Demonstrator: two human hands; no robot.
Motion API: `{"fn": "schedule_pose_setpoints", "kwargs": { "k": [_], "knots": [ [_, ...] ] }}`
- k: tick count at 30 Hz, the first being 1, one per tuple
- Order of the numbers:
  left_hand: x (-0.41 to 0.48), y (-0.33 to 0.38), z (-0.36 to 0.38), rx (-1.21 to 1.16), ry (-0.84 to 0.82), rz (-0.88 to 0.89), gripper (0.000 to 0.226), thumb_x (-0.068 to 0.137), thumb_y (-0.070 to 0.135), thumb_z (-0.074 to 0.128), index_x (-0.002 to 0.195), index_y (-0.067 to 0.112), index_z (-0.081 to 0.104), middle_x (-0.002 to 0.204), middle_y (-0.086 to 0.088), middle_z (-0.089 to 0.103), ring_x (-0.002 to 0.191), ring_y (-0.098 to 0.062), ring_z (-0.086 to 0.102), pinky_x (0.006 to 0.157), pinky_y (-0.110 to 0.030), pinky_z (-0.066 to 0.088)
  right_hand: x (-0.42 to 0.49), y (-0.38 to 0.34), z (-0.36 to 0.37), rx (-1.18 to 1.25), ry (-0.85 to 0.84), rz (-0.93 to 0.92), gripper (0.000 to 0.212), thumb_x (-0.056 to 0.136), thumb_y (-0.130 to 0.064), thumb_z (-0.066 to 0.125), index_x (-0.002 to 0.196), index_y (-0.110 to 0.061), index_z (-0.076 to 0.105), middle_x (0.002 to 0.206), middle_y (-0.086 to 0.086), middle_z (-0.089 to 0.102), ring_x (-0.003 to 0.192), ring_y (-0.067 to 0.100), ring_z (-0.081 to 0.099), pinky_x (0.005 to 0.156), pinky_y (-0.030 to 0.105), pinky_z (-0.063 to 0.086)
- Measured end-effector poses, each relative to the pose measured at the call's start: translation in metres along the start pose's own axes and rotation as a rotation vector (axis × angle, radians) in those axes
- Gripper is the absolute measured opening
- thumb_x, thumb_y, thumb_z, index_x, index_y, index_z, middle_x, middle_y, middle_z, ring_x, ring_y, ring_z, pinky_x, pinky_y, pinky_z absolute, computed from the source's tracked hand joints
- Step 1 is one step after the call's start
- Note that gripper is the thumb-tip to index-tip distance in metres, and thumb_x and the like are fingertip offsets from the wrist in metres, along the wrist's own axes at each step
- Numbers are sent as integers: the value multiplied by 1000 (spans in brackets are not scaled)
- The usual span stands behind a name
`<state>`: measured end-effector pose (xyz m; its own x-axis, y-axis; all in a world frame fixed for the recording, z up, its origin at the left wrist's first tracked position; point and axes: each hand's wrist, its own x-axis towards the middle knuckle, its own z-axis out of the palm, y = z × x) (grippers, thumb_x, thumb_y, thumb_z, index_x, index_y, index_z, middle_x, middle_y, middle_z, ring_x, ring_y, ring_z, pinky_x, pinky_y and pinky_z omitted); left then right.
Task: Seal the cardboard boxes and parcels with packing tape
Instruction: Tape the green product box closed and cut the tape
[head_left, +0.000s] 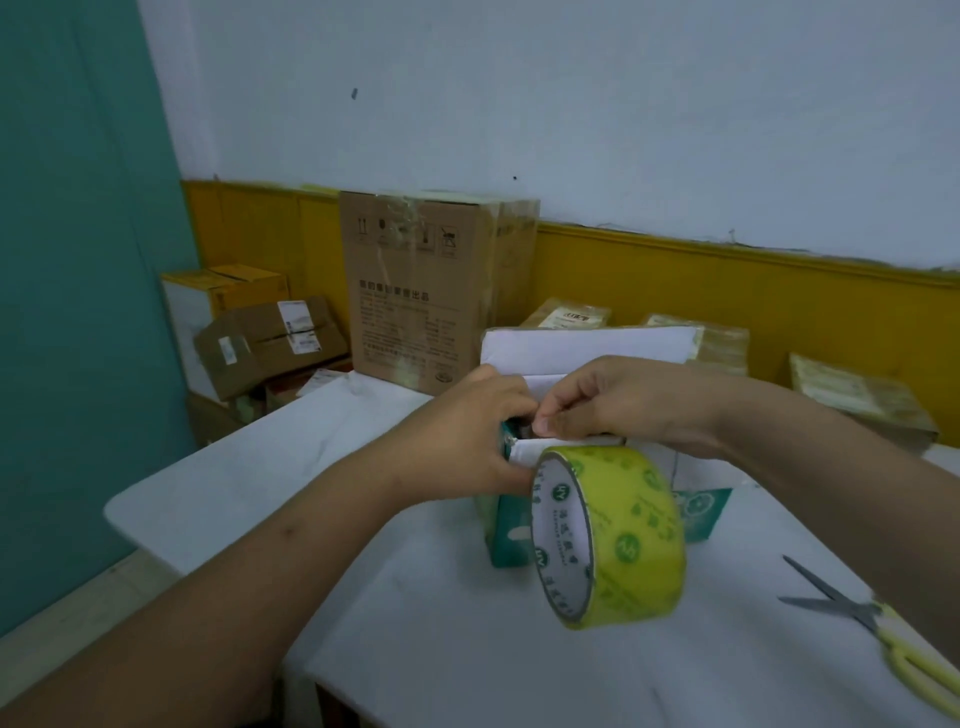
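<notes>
Nearest, a yellow-green roll of packing tape is hanging before a small teal-and-white cardboard box on the white-covered table, with yellow-handled steel scissors lying to the right. The left hand is gripping the box's top left corner; the right hand is pinching what seems the roll's free end at the near top edge. White flaps are standing open behind, so sealing is just beginning: next, folding them down and drawing tape across. Farther back, a tall brown carton is sitting taped.
</notes>
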<state>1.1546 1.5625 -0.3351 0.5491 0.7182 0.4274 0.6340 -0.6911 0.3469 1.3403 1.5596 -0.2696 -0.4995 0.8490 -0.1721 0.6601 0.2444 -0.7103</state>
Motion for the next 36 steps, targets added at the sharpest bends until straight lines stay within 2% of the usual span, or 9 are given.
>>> {"fn": "schedule_pose_setpoints", "kwargs": {
  "k": [6, 10, 13, 16, 20, 22, 26, 32, 36],
  "knots": [
    [35, 17, -51, 205, -592, -108, 51, 55, 76, 66, 94, 45, 58, 108, 14, 50, 103, -10, 49, 92, -39, 50, -4, 3, 1, -17, -14, -28, 10, 91, -18, 68, 86, -19, 77, 98, 0, 75, 98, 14, 67, 96, 31, 51],
    [55, 28, -49, 605, -827, -130, 66, 71, 54, 80, 124, 33, 47, 115, 0, 43, 107, -22, 42, 92, -40, 47, -9, 4, 0, -19, 6, -52, 10, 91, -21, 68, 87, -20, 77, 91, -8, 76, 92, 7, 66, 89, 26, 48],
    [61, 31, -46, 667, -776, -59, 76, 74, 44, 83, 134, 28, 41, 119, -3, 40, 113, -24, 40, 95, -42, 45, -11, 8, -4, 9, 28, -94, 8, 89, -19, 70, 86, -17, 77, 89, -4, 75, 87, 9, 67, 86, 26, 50],
    [60, 21, -53, 534, -602, 28, 84, 66, 44, 89, 135, 29, 43, 113, 1, 36, 105, -19, 39, 91, -37, 44, -12, 12, -7, 79, -7, -161, 7, 88, -10, 70, 85, -16, 72, 79, -1, 69, 76, 9, 61, 78, 24, 49],
    [39, 5, -52, 345, -328, 96, 76, 58, 42, 93, 121, 25, 54, 106, 8, 36, 95, -13, 41, 76, -32, 47, -9, 16, -7, 133, 36, -242, 5, 85, -13, 73, 85, -18, 73, 80, 11, 66, 80, 18, 58, 87, 36, 49],
    [26, -2, -51, 298, -171, 67, 64, 58, 39, 93, 105, 23, 52, 103, 9, 37, 87, -10, 43, 68, -28, 45, -7, 16, -3, 192, 50, -308, 4, 86, -10, 72, 90, -11, 73, 86, 23, 65, 81, 22, 58, 81, 30, 50],
    [6, -19, -46, 105, 74, 23, 52, 65, 31, 92, 91, 26, 47, 98, 17, 40, 88, 1, 46, 67, -21, 39, 1, 16, 2, 173, 117, -363, 4, 84, -8, 74, 88, -7, 74, 84, 13, 72, 75, 12, 64, 72, 18, 52],
    [3, -19, -48, 110, -35, -10, 34, 79, 30, 82, 99, 26, 55, 106, 10, 60, 95, -12, 59, 78, -42, 52, 2, 18, 1, 224, 124, -432, 1, 87, -7, 69, 88, -7, 69, 83, 11, 65, 73, 10, 59, 68, 15, 48],
    [8, -3, -71, -55, -331, -152, 30, 78, 20, 63, 100, 40, 68, 122, 9, 53, 115, -7, 54, 95, -33, 50, -2, 22, -3, 246, 132, -489, 7, 85, -17, 68, 89, -11, 69, 86, 10, 63, 78, 14, 56, 74, 20, 48]
  ]
}}
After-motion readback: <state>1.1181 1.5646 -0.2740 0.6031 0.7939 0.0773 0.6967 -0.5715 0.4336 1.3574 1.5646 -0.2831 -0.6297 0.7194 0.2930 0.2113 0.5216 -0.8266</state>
